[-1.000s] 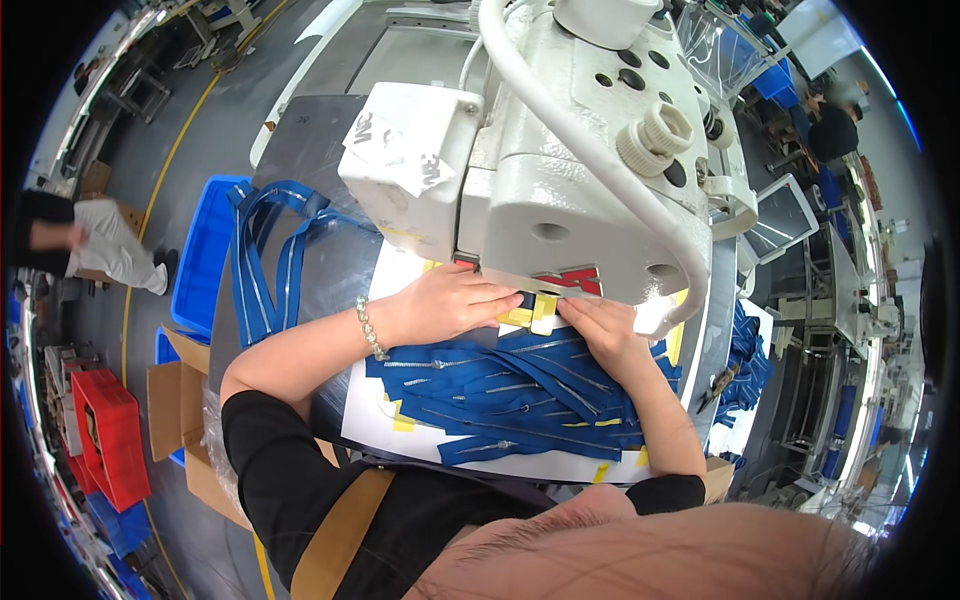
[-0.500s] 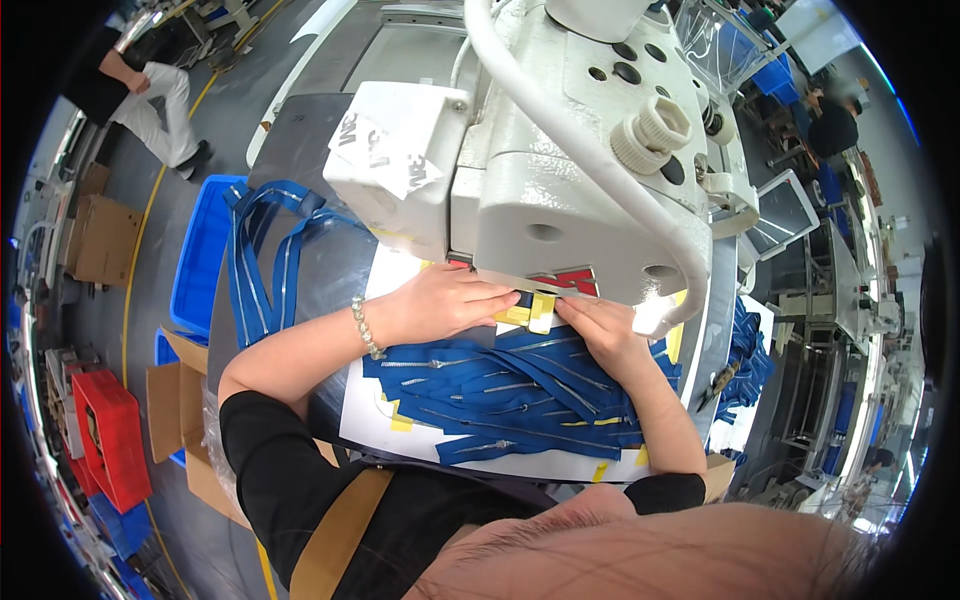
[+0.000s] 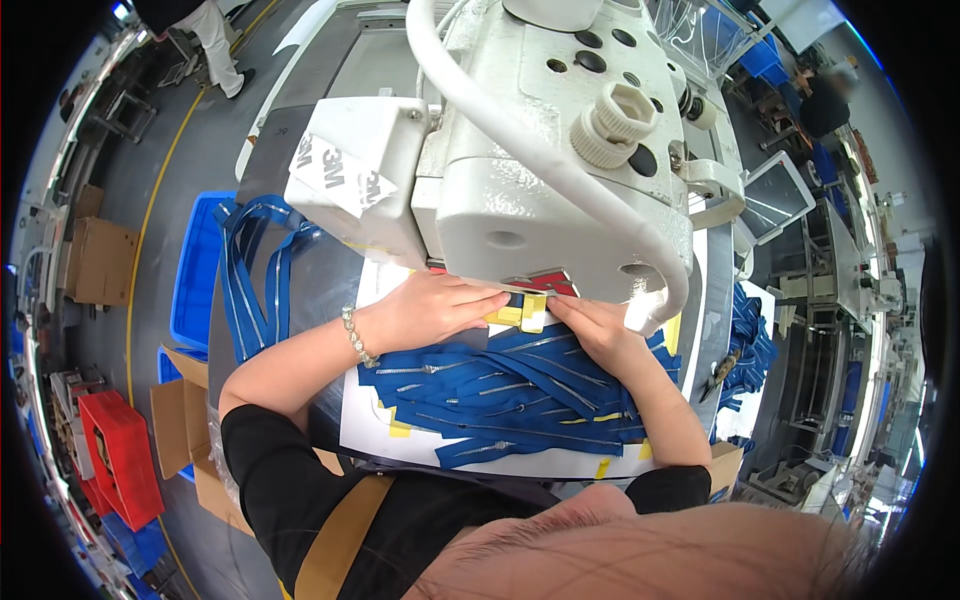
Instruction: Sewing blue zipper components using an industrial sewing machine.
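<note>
Both my hands are at the front of a white sewing machine (image 3: 540, 200), under its head. My left hand (image 3: 435, 310), a beaded bracelet at its wrist, lies flat with fingers stretched together toward a yellow block (image 3: 533, 312). On the block's other side, my right hand (image 3: 600, 328) reaches in with its fingers extended. A bit of dark blue shows between the fingertips; the machine head partly hides what lies there. Just below the hands, a pile of blue zippers (image 3: 490, 390) with silvery teeth spreads over a white sheet (image 3: 365, 425) with yellow tape pieces.
More blue zippers (image 3: 240, 290) hang over the table's left edge beside a blue bin (image 3: 195, 270). An open cardboard box (image 3: 172, 425) and a red crate (image 3: 122, 455) stand lower left. Small snips (image 3: 722, 370) lie right, by another zipper heap (image 3: 750, 335). A person (image 3: 215, 45) is upper left.
My view has shifted a little, so the machine appears further left. My hands keep their places by the yellow block. The person in white trousers has moved farther off.
</note>
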Demonstrator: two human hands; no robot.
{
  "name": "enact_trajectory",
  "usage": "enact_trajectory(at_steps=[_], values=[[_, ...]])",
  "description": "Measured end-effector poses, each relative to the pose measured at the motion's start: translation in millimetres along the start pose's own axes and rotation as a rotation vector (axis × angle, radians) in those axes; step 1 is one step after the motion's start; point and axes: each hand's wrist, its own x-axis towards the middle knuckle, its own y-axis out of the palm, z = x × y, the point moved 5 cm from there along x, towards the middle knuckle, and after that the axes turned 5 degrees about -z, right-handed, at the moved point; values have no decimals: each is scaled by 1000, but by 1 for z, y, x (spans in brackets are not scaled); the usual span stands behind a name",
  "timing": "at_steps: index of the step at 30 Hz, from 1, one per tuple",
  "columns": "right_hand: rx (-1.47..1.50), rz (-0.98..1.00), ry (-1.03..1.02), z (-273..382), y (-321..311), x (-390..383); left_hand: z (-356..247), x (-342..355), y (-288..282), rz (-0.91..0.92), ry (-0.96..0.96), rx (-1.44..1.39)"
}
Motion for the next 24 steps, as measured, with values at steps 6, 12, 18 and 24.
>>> enact_trajectory(at_steps=[6, 12, 18, 24], values=[[108, -31, 83, 0, -1, 3, 0, -1, -1, 19, -21, 0], [16, -4, -69, 9, -4, 7, 1, -2, -2, 12, -28, 2], [-305, -15, -431, 24, -6, 6, -1, 0, -3, 4, 11, 18], [-283, -27, -457, 26, -6, 7, 0, -2, -2, 11, -13, 7]])
